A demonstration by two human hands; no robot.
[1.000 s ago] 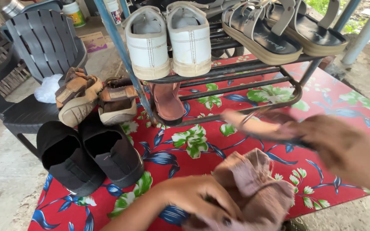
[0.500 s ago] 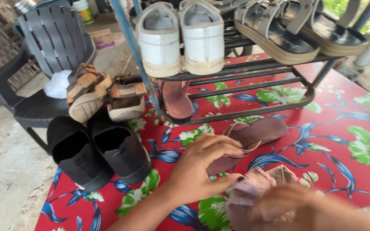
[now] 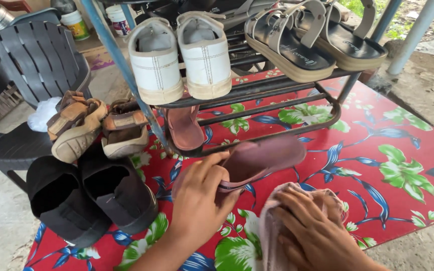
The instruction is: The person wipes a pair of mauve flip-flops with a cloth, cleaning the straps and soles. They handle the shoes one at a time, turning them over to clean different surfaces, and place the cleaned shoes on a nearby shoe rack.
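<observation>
The left hand holds a flat brown sandal by its near end, fingers curled over the edge and thumb hidden beneath, so the far end juts out unsupported just in front of the shoe rack. The right hand lies fingers spread and pressed down on a pinkish cloth bunched on the mat.

The hold looks slight — a pinch at one end of a limp sole — so the sandal could sag or twist free and drop onto the mat. Its free tip is also near the rack's lower bar and the matching brown sandal leaning there (a nudge might tip that one over).

Underfoot is a red floral mat laid over bare concrete. To the left stand black slip-on shoes, tan sandals and a dark plastic chair. White sneakers and beige strapped sandals fill the top shelf.
</observation>
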